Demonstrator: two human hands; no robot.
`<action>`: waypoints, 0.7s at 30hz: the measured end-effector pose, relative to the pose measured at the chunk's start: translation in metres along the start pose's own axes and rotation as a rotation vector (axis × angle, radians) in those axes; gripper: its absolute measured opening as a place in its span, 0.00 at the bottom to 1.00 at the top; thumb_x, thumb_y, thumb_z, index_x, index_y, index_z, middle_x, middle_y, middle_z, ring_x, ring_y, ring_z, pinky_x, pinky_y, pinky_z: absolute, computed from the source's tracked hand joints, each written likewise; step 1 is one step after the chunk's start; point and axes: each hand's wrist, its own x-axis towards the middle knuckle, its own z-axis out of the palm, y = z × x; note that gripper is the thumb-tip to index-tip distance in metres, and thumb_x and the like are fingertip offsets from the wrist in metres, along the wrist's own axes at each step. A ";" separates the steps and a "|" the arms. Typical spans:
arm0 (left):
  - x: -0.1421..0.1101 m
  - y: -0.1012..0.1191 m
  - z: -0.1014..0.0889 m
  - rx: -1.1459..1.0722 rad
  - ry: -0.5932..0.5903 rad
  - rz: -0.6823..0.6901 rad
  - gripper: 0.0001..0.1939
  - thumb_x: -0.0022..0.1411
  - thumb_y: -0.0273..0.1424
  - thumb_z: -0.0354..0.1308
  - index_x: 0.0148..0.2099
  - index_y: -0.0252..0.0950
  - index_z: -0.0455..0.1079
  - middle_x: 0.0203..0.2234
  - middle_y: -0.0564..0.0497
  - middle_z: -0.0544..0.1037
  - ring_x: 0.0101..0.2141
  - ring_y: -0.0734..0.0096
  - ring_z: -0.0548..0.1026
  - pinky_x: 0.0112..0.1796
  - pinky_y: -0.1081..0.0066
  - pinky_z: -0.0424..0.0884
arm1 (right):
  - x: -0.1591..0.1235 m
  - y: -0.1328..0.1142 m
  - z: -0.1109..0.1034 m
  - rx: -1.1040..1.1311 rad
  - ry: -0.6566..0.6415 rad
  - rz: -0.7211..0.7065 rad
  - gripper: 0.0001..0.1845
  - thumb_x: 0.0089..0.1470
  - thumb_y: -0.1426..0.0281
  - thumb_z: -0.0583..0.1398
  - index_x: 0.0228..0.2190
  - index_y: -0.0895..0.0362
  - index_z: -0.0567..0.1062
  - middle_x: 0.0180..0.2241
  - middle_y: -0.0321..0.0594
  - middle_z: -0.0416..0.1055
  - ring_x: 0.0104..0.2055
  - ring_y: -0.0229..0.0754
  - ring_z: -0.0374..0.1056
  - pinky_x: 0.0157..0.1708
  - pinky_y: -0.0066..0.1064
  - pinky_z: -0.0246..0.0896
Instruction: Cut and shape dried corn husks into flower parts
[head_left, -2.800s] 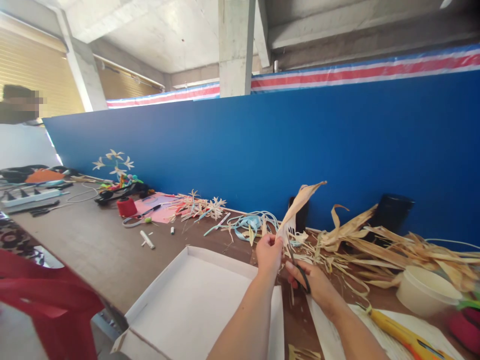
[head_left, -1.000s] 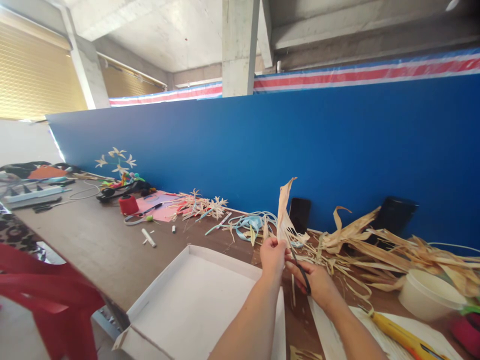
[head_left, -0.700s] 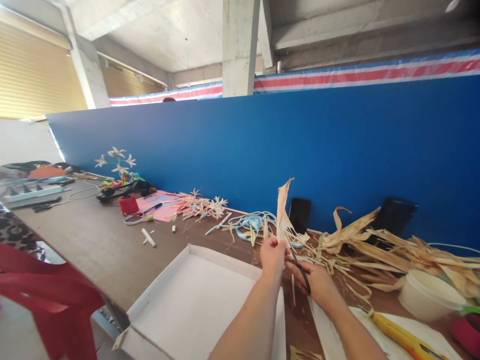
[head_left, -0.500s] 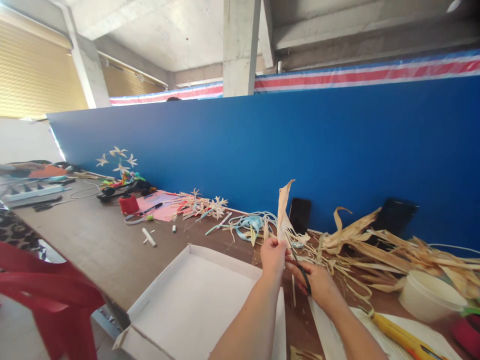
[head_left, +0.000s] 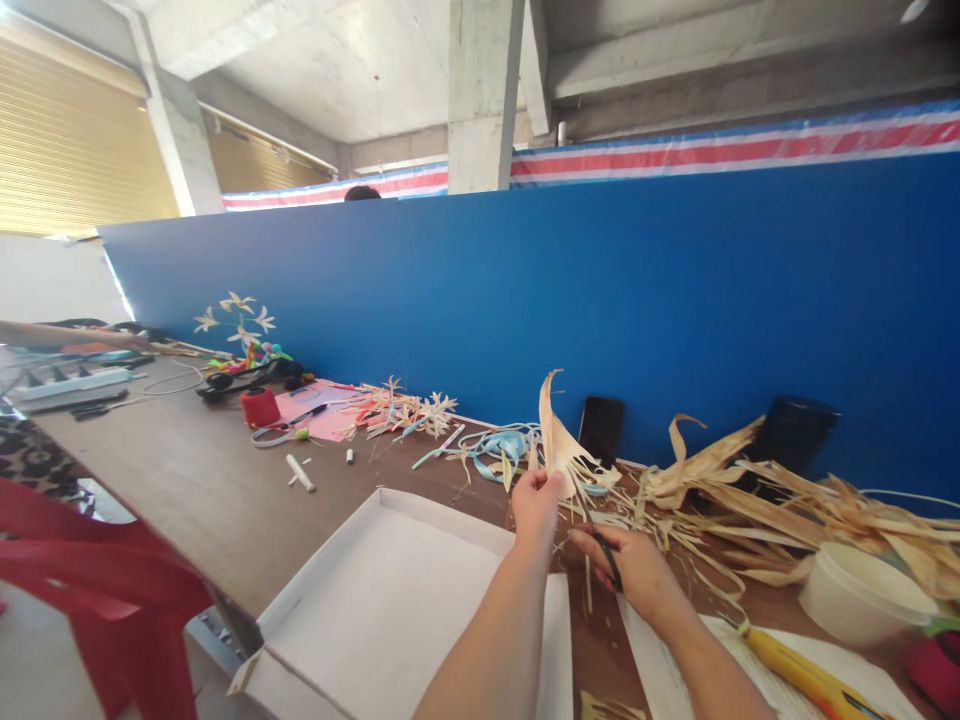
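Note:
My left hand (head_left: 537, 506) is closed on a dried corn husk (head_left: 556, 432), holding it upright over the brown table (head_left: 187, 480). My right hand (head_left: 628, 566) sits just right of it, fingers through the black handles of a pair of scissors (head_left: 604, 552) whose blades reach up to the husk's base. Thin husk strips hang below both hands. A white shallow box lid (head_left: 405, 600) lies under my left forearm.
A pile of dried husks (head_left: 787, 500) and a white bowl (head_left: 855, 596) lie at the right, with a yellow cutter (head_left: 795, 668) on white paper. Blue ribbon (head_left: 499, 445), husk flowers (head_left: 405, 410), red thread spool (head_left: 259, 408) and a power strip (head_left: 71, 384) lie left. Blue partition (head_left: 600, 290) behind; red chair (head_left: 97, 590).
The husk has turned in my left hand, its tip swinging from upper right toward the left. Both hands stay close together. A person's head now shows above the blue partition.

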 end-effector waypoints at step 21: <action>-0.008 0.002 0.006 0.140 -0.036 0.058 0.08 0.46 0.33 0.57 0.26 0.33 0.68 0.19 0.53 0.71 0.22 0.76 0.67 0.25 0.77 0.61 | 0.003 0.009 -0.003 -0.008 0.034 -0.017 0.17 0.46 0.57 0.57 0.33 0.56 0.77 0.11 0.30 0.61 0.15 0.36 0.57 0.16 0.27 0.49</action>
